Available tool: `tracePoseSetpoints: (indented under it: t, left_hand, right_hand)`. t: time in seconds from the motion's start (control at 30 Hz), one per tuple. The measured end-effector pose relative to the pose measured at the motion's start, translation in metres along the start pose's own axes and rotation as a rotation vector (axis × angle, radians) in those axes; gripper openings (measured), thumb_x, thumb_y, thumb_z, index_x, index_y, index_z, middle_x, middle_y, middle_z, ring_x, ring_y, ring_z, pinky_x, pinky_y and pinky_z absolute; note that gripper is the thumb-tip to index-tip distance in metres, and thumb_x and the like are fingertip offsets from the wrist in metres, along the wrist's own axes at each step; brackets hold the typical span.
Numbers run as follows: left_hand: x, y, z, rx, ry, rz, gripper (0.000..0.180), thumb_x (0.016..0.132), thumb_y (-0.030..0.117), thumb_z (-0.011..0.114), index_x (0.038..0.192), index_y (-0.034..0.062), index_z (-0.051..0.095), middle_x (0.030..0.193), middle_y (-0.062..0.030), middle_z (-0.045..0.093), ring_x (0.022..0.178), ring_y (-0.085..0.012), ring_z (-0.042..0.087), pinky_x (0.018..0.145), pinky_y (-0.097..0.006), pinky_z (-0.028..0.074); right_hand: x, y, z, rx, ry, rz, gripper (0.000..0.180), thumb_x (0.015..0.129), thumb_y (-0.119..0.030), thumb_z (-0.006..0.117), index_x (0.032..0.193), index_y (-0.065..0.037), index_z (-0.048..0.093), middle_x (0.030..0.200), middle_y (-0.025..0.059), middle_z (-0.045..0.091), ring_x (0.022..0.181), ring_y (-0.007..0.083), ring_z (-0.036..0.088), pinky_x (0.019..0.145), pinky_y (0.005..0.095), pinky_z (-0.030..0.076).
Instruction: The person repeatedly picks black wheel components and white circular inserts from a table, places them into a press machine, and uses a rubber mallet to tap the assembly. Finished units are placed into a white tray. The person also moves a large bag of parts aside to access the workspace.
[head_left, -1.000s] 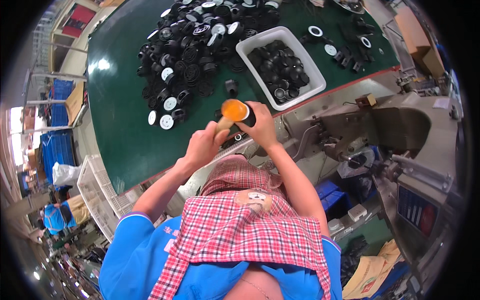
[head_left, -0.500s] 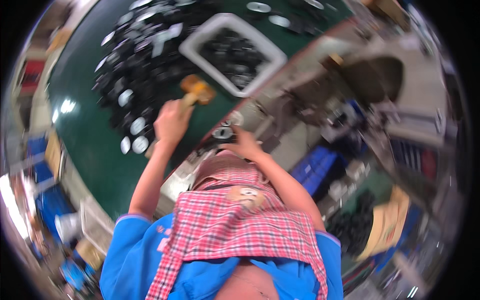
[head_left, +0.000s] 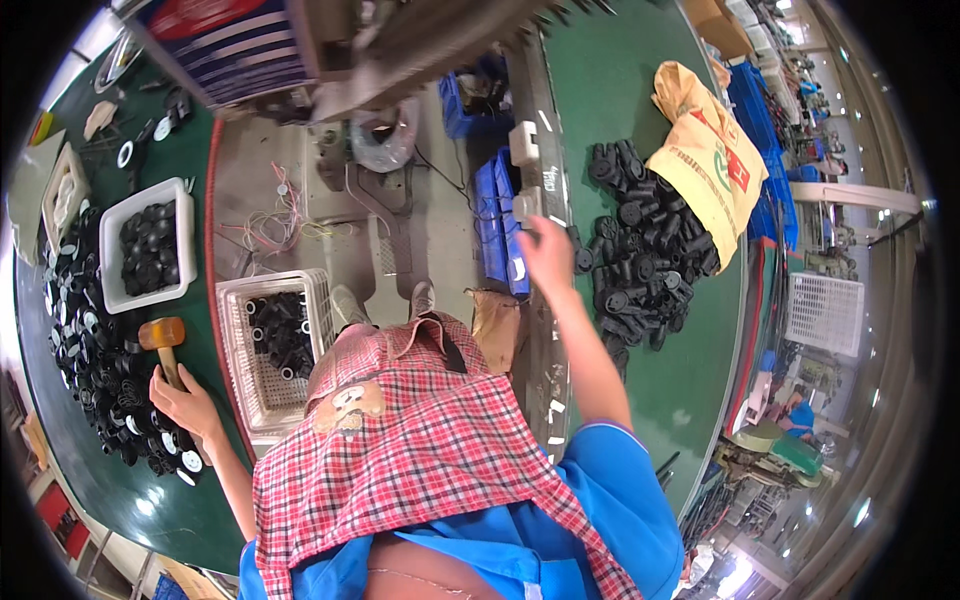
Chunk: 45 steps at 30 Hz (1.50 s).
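Observation:
My left hand (head_left: 186, 404) is shut on the handle of a wooden mallet (head_left: 161, 333), low over the green table (head_left: 110, 490) on my left, among several black round parts with white faces (head_left: 95, 375). My right hand (head_left: 545, 252) reaches out over the edge of another green table (head_left: 690, 400) on my right. It is just short of a heap of black cylindrical parts (head_left: 640, 250). The hand is blurred and whether it holds anything is unclear. A red plaid apron over a blue shirt fills the lower middle.
A white tray (head_left: 112, 285) of black parts sits on the left table. A white slatted basket (head_left: 238, 360) with black parts stands by my knees. A yellow sack (head_left: 705, 150) lies behind the heap. Blue bins (head_left: 495, 220) and a machine (head_left: 330, 60) lie ahead.
The view has swung from the left table toward the right one. My right hand left the part near the mallet and reached right to the black heap. My left hand kept the mallet.

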<state>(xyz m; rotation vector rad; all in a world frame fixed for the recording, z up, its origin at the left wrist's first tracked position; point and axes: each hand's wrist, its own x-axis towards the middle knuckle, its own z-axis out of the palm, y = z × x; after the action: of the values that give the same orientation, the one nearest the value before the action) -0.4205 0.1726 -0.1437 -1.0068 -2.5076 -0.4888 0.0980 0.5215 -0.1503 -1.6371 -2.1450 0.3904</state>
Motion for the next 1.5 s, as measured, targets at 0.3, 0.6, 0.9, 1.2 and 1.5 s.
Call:
tracePoseSetpoints:
  t: [0.3,0.6,0.9,1.2,1.5]
  left_hand:
    - [0.004,0.172,-0.003,-0.466,-0.195,0.207,0.035,0.093,0.009,0.061,0.125,-0.0039,0.054,0.120,-0.0232,0.054,0.115,-0.0396,0.051,0.100,-0.046,0.040]
    - [-0.004,0.296,-0.035,-1.177,-0.922,0.130,0.034,0.094,0.010,0.061,0.125,0.0014,0.053,0.115,-0.0133,0.059,0.095,-0.0195,0.060,0.080,-0.033,0.050]
    - [-0.012,0.236,-0.069,-1.099,-0.527,-0.397,0.027,0.100,0.020,0.055,0.118,0.0008,0.059,0.104,-0.0197,0.068,0.099,-0.0287,0.067,0.083,-0.038,0.052]
    - [-0.013,0.186,-0.125,-0.892,-0.516,-0.251,0.035,0.095,0.018,0.057,0.123,-0.0023,0.057,0.108,-0.0189,0.062,0.100,-0.0351,0.061,0.087,-0.043,0.050]
    - [0.002,0.008,-0.112,0.218,-0.174,-0.346,0.034,0.086,0.023,0.070,0.112,0.0028,0.060,0.094,-0.0158,0.062,0.090,-0.0346,0.062,0.077,-0.043,0.051]
  right_hand:
    - [-0.038,0.105,-0.029,-0.504,0.067,0.276,0.075,0.084,-0.051,0.069,0.130,0.005,0.049,0.109,0.0202,0.062,0.103,0.0386,0.059,0.086,0.0455,0.051]
    - [-0.001,-0.102,-0.083,0.626,-0.795,-0.434,0.067,0.066,-0.017,0.084,0.128,-0.005,0.062,0.116,0.0132,0.062,0.109,0.0293,0.060,0.098,0.0360,0.047]
    - [-0.033,-0.270,0.029,1.628,-0.884,-0.058,0.057,0.097,-0.028,0.063,0.140,0.001,0.040,0.129,0.0182,0.057,0.117,0.0281,0.058,0.103,0.0397,0.044]
    - [-0.017,-0.325,0.036,1.609,-1.094,0.017,0.044,0.104,-0.045,0.042,0.114,-0.002,0.048,0.091,0.0165,0.061,0.074,0.0228,0.062,0.068,0.0344,0.054]
    - [-0.005,-0.332,0.052,1.742,-1.361,0.506,0.071,0.099,-0.067,0.027,0.112,-0.003,0.054,0.087,0.0186,0.063,0.069,0.0274,0.063,0.064,0.0387,0.055]
